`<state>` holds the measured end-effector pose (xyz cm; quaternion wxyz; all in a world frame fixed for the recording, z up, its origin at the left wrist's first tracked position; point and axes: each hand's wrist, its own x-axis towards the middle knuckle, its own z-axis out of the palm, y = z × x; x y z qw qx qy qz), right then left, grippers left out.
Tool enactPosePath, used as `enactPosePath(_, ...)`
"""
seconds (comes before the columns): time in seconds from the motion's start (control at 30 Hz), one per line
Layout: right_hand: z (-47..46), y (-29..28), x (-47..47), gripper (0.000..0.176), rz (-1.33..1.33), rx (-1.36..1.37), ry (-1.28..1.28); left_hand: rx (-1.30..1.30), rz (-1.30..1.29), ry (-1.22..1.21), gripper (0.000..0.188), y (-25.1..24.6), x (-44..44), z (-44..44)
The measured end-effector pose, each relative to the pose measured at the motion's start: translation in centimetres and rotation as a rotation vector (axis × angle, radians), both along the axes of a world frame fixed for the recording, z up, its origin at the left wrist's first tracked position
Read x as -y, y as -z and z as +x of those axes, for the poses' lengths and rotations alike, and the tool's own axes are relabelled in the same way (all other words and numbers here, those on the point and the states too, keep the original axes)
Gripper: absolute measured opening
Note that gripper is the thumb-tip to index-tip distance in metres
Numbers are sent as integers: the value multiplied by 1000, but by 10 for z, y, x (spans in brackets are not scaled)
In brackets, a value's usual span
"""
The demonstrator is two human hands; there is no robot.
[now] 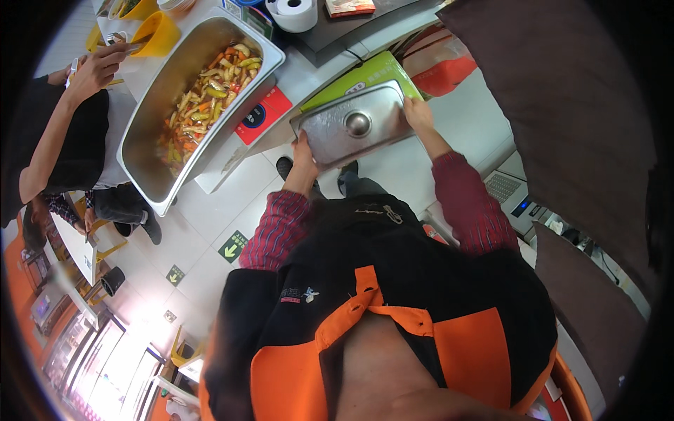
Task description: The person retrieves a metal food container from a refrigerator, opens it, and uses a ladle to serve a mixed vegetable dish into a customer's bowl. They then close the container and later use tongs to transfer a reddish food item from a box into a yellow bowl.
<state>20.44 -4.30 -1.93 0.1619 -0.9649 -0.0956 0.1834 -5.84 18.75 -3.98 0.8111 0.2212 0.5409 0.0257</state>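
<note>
Both of my hands hold a rectangular stainless steel pan lid point(331, 138) with a round recess at its middle. My left hand point(303, 160) grips its left end, thumb on top, and my right hand point(420, 113) grips the right end. Ahead and to the left, a deep steel food pan point(145, 131) stands uncovered on the white counter point(221, 171). Inside it lie mixed pickled vegetables point(210, 100) in liquid, with green peppers and orange pieces. The lid is apart from the pan, held at the counter's near edge in front of a green box point(358, 81).
Across the counter, another person's hand point(102, 68) reaches toward a yellow container point(158, 34). A red card point(263, 114) lies beside the pan. A white paper roll point(292, 13) stands at the back. Brown fabric curtains point(568, 94) hang at the right.
</note>
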Motion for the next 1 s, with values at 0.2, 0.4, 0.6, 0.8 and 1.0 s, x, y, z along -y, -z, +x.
enactPosePath(0.2, -35, -63, 116, 53, 44, -212, 197, 119, -118, 248, 65, -95, 46, -24)
enactPosePath(0.4, -43, -260, 111, 49, 785, -120, 253, 346, 366, 44, 56, -282, 42, -35)
enactPosePath(0.6, -95, -371, -8, 81, 1510, -333, -213, 681, 1082, -285, 63, -410, -19, -125)
enactPosePath(0.8, -105, -352, -145, 70, 1693, -835, -313, 740, 1132, -384, 44, -389, -91, -169)
enactPosePath(1.0, -111, -282, -210, 62, 1431, -538, -342, 617, 1171, -293, 53, -316, -143, -164)
